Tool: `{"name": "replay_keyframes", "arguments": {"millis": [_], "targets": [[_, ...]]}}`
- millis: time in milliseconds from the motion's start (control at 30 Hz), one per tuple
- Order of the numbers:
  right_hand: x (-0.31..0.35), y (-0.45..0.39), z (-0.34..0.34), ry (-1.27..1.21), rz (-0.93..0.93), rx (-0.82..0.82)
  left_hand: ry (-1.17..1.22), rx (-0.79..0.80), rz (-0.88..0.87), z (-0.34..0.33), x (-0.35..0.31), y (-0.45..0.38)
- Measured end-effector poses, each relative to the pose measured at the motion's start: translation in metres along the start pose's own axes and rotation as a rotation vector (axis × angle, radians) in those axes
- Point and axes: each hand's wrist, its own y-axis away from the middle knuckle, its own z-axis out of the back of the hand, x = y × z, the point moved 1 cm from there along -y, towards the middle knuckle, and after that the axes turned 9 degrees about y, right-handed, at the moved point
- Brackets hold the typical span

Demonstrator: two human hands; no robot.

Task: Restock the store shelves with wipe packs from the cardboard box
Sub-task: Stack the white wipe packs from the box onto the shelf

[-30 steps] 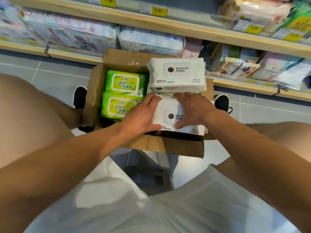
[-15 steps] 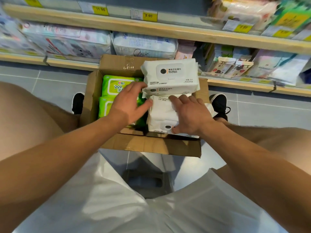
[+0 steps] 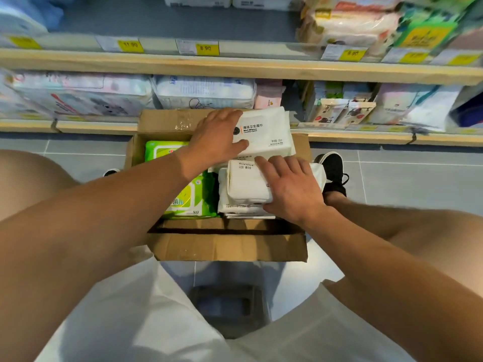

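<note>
An open cardboard box [image 3: 230,246] stands on the floor between my knees. Green wipe packs [image 3: 193,199] fill its left side. On the right lie white wipe packs. My left hand [image 3: 217,137] grips the left end of the far white pack [image 3: 269,134], fingers over its top and thumb along its front edge. This pack sits raised above the box's back rim. My right hand [image 3: 290,186] holds the near white pack [image 3: 248,184], fingers spread on top and thumb curled under its near side. More white packs show beneath it.
The lower shelf [image 3: 91,126] just behind the box holds large tissue bundles [image 3: 203,92] and small pouches [image 3: 339,111]. An upper shelf [image 3: 235,69] carries yellow price tags [image 3: 206,48]. My black shoe [image 3: 332,173] flanks the box. A grey stool [image 3: 230,307] is under me.
My left hand left the near white pack, crossed over the green packs and took hold of the far white pack. My right hand stayed on the near pack. The view tilted upward.
</note>
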Motion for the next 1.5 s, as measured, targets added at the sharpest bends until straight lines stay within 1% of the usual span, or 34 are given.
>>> {"name": "replay_keyframes", "arguments": {"millis": [133,233,300,467,533,600,700,800,933,1067,1133,1200,1267,1400,1500], "targets": [[0.002,0.001,-0.005,0.002,0.008,-0.023,-0.009,0.147,0.055,0.006,-0.005,-0.024],[-0.002,0.0,-0.006,0.0,0.002,-0.033,-0.061,0.146,0.079,0.011,-0.012,-0.03],[-0.006,-0.001,-0.007,0.004,0.006,-0.031,-0.12,0.176,0.045,0.013,-0.018,-0.029],[-0.003,-0.001,-0.008,0.028,0.044,-0.051,0.111,0.222,-0.057,0.023,-0.021,-0.033],[-0.004,-0.002,-0.007,0.021,0.046,-0.047,0.209,0.268,-0.002,0.025,-0.019,-0.034],[-0.005,-0.003,-0.007,0.017,0.041,-0.048,0.258,0.355,0.072,0.023,-0.019,-0.036],[-0.006,-0.002,-0.008,0.015,0.043,-0.044,0.241,0.486,0.132,0.018,-0.023,-0.039],[-0.007,-0.001,-0.008,0.017,0.054,-0.041,0.245,0.533,0.176,0.018,-0.025,-0.043],[-0.006,-0.002,-0.007,0.01,0.057,-0.045,0.242,0.45,0.151,0.022,-0.023,-0.039],[-0.003,-0.004,-0.002,0.011,0.053,-0.018,0.215,0.272,0.12,0.023,-0.018,-0.018],[-0.002,-0.003,0.001,-0.016,0.027,0.018,0.153,0.185,0.109,0.025,-0.014,-0.007],[0.0,-0.002,0.003,-0.057,-0.027,0.028,0.083,0.112,0.116,0.032,-0.007,0.007],[0.003,-0.001,0.007,-0.091,-0.097,0.025,0.066,0.027,0.163,0.042,0.003,0.022],[0.011,-0.002,0.021,-0.214,-0.243,0.044,0.113,-0.144,0.261,0.068,0.026,0.056],[0.016,-0.006,0.033,-0.282,-0.33,0.023,0.166,-0.241,0.319,0.087,0.04,0.079]]}}
